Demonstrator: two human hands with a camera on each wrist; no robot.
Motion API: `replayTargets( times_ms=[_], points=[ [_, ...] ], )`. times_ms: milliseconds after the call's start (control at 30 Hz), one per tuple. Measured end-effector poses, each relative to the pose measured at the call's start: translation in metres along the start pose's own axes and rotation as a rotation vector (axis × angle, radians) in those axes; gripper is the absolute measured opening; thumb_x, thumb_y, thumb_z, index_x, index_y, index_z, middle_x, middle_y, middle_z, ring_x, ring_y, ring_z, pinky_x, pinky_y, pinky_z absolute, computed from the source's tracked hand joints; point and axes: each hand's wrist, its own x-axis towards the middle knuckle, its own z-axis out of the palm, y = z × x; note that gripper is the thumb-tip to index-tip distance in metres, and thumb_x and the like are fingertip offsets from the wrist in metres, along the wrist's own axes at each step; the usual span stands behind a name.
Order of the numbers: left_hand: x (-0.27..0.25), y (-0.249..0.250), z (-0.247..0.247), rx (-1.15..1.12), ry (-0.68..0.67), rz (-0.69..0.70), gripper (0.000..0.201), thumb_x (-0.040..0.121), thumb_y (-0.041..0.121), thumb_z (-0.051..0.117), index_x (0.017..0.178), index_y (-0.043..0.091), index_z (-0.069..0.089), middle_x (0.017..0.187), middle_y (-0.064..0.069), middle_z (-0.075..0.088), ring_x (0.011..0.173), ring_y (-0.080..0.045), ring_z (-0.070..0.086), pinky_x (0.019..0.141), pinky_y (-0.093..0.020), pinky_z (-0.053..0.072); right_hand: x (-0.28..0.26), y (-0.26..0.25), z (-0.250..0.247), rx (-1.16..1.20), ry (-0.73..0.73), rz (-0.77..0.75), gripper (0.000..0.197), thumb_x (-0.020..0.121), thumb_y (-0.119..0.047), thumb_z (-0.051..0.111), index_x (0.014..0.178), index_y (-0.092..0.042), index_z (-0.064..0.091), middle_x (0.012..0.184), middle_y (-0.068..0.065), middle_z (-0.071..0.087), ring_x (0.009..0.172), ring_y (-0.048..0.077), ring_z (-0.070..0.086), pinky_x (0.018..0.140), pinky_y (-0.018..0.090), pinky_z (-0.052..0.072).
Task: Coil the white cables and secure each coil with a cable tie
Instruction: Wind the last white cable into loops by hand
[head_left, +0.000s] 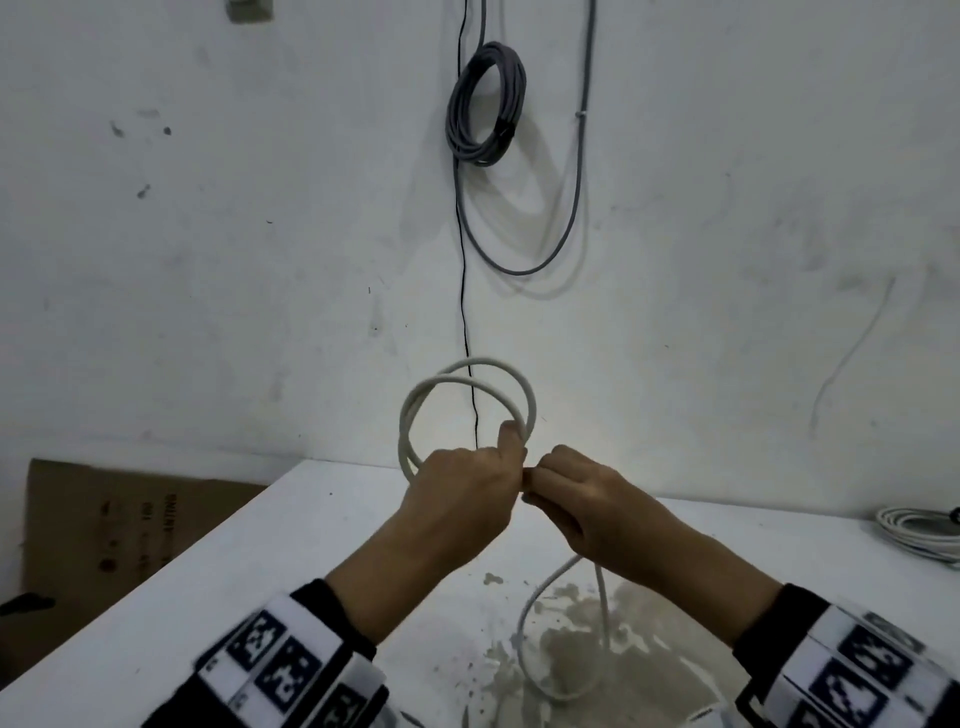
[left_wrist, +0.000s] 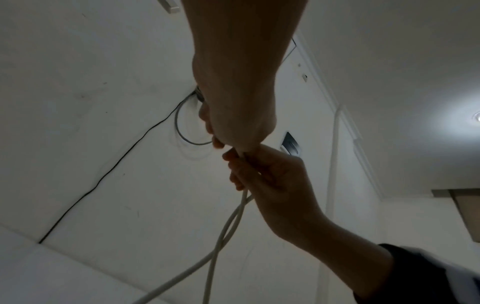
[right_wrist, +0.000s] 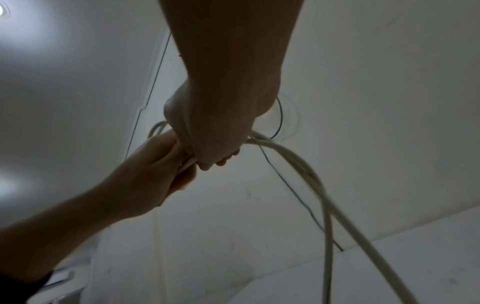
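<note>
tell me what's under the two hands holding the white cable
A slack loop of the white cable hangs down onto the stained white table. Where the cable ends is hidden by the right hand and the frame edge.

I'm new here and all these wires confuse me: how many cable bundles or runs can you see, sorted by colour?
White: 2, the cable being coiled in both hands and a coiled bundle at the table's right edge.
Grey: 1, a coil hanging on the wall.
Black: 1, a thin wire running down the wall.
Total: 4

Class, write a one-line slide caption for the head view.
Left hand holds white cable loops upright above the table; right hand feeds the trailing length.
</note>
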Motion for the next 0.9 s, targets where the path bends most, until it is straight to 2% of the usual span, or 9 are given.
replayTargets(
  times_ms=[133, 300, 400, 467, 567, 633, 733, 800, 900],
  points=[
    [0.000, -0.020, -0.004, 0.179, -0.221, -0.057, 0.029, 0.101, 0.019, 0.022, 0.124, 0.006, 0.034, 0.092, -0.009, 0.066, 0.062, -0.025, 0.049, 0.055, -0.032, 0.036, -0.011, 0.027, -0.006, -0.357, -0.103, -0.001, 0.016, 0.071, -0.015, 0.078, 0.079, -0.017, 0.064, 0.064, -0.004, 0.059, 0.067, 0.019, 0.050, 0.053, 0.027, 0.034],
    [0.002, -0.028, -0.009, 0.222, -0.371, 0.004, 0.028, 0.101, 0.024, 0.025, 0.116, 0.007, 0.041, 0.092, -0.010, 0.064, 0.062, -0.025, 0.046, 0.056, -0.034, 0.035, 0.000, 0.035, 0.003, -0.705, -0.109, 0.071, 0.012, 0.055, -0.013, 0.068, 0.060, -0.024, 0.064, 0.085, -0.003, 0.060, 0.095, 0.023, 0.040, 0.075, 0.037, 0.025],
    [0.004, -0.021, -0.017, -0.112, -0.490, 0.048, 0.036, 0.102, 0.030, 0.027, 0.103, 0.007, 0.055, 0.092, -0.008, 0.063, 0.075, -0.021, 0.056, 0.071, -0.034, 0.045, 0.017, 0.029, 0.009, -0.824, -0.100, 0.159, 0.020, 0.055, -0.008, 0.050, 0.053, -0.024, 0.062, 0.095, -0.002, 0.057, 0.101, 0.023, 0.038, 0.082, 0.038, 0.023],
    [0.005, -0.021, -0.022, -0.486, -0.516, -0.018, 0.041, 0.100, 0.032, 0.032, 0.083, 0.009, 0.061, 0.073, 0.003, 0.055, 0.067, 0.000, 0.054, 0.070, -0.017, 0.040, 0.023, 0.025, 0.013, -0.799, -0.074, 0.182, 0.021, 0.052, -0.003, 0.054, 0.053, -0.023, 0.061, 0.085, -0.006, 0.062, 0.097, 0.021, 0.038, 0.077, 0.036, 0.022],
    [0.005, -0.034, -0.027, -0.908, -0.382, -0.150, 0.039, 0.098, 0.027, 0.041, 0.063, 0.014, 0.053, 0.055, 0.007, 0.042, 0.041, -0.002, 0.039, 0.047, -0.014, 0.033, 0.014, 0.029, 0.018, -0.575, -0.033, 0.329, 0.026, 0.051, -0.010, 0.078, 0.065, -0.027, 0.064, 0.124, 0.001, 0.061, 0.105, 0.024, 0.036, 0.076, 0.038, 0.020],
    [0.002, -0.047, -0.027, -1.123, -0.318, -0.259, 0.039, 0.097, 0.024, 0.043, 0.060, 0.014, 0.050, 0.048, 0.008, 0.039, 0.037, -0.006, 0.032, 0.039, -0.018, 0.027, 0.002, 0.035, 0.018, -0.422, -0.014, 0.443, 0.031, 0.063, -0.027, 0.076, 0.089, -0.040, 0.066, 0.151, 0.011, 0.029, 0.114, 0.028, 0.031, 0.080, 0.043, 0.023],
    [-0.003, -0.053, -0.021, -1.265, -0.251, -0.352, 0.036, 0.098, 0.023, 0.042, 0.064, 0.011, 0.048, 0.046, 0.007, 0.031, 0.037, -0.009, 0.023, 0.039, -0.020, 0.017, -0.004, 0.039, 0.017, -0.278, -0.073, 0.499, 0.063, 0.074, -0.030, 0.064, 0.129, -0.047, 0.037, 0.148, 0.012, 0.008, 0.119, 0.030, 0.025, 0.087, 0.052, 0.031],
    [-0.004, -0.050, -0.016, -1.316, -0.211, -0.400, 0.036, 0.099, 0.023, 0.040, 0.066, 0.010, 0.047, 0.043, 0.008, 0.028, 0.036, -0.008, 0.019, 0.038, -0.018, 0.015, -0.001, 0.037, 0.017, -0.157, -0.073, 0.536, 0.083, 0.074, -0.017, 0.069, 0.137, -0.036, 0.019, 0.135, 0.010, 0.021, 0.114, 0.029, 0.035, 0.094, 0.051, 0.034],
    [-0.002, -0.044, -0.011, -1.342, -0.179, -0.448, 0.035, 0.099, 0.022, 0.038, 0.067, 0.010, 0.045, 0.041, 0.011, 0.028, 0.035, -0.007, 0.019, 0.036, -0.017, 0.015, -0.003, 0.038, 0.020, 0.074, 0.073, 0.524, 0.081, 0.070, 0.008, 0.068, 0.138, -0.011, 0.030, 0.126, 0.012, 0.040, 0.091, 0.024, 0.055, 0.078, 0.041, 0.052]
  ],
)
